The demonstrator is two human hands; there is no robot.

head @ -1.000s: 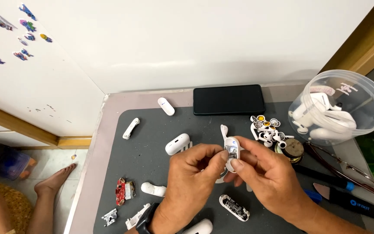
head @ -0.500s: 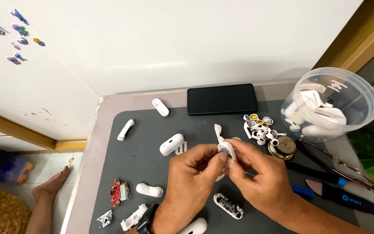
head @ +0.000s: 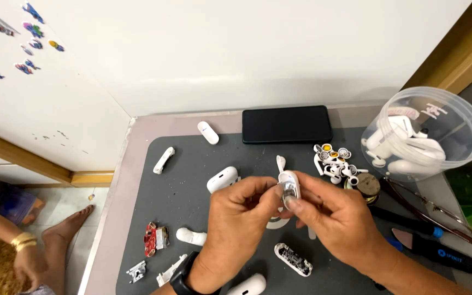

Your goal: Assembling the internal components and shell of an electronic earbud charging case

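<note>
On the grey mat (head: 192,196) against a white wall (head: 258,49), both hands (head: 285,210) pinch a small white earbud case (head: 289,186).

open mat (head: 192,158) left; earbud heap (head: 334,161) and tub (head: 454,117) crowd right.

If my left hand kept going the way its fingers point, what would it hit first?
The left hand points up and right, so it would first press further into the small white earbud part it already pinches, then the right hand. Depth is uncertain.

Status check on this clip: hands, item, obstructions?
Left hand and right hand both pinching small white plastic earbud shell. Held above grey mat. Nothing obstructing.
</note>
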